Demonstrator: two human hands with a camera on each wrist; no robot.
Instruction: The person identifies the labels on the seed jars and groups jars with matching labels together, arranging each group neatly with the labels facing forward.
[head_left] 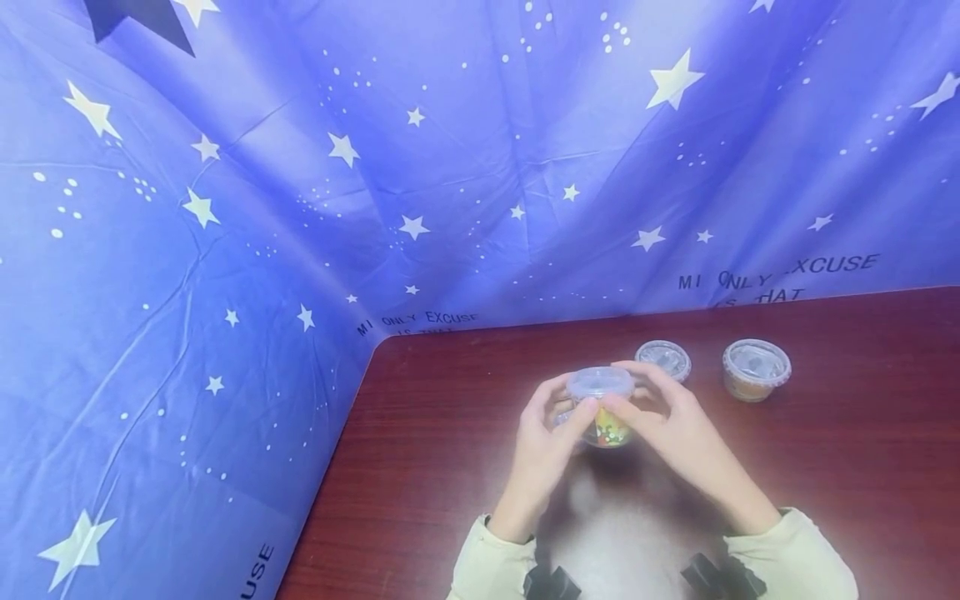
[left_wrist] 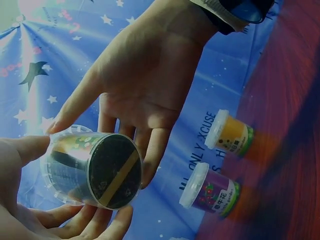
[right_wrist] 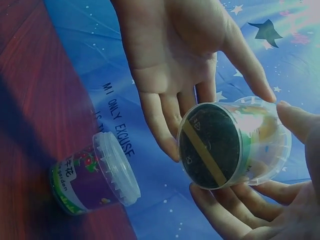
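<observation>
Both hands hold a small clear plastic tub [head_left: 611, 432] with a clear lid [head_left: 600, 382] over the table. My left hand [head_left: 542, 433] grips its left side and my right hand [head_left: 671, 417] its right, the thumbs meeting at the front. Its label shows yellow, green and coloured spots. From below, the wrist views show the tub's dark base [left_wrist: 116, 172] with a tan strip across it. Something clear [head_left: 564, 419] shows by the left fingers, mostly hidden; I cannot tell what it is.
Behind the right hand stands a lidded purple-labelled tub [right_wrist: 90, 175]. Farther right is a lidded orange-labelled tub [head_left: 752, 385]. The dark red wooden table [head_left: 435, 467] meets a blue star-printed cloth [head_left: 465, 150] at its back and left edges.
</observation>
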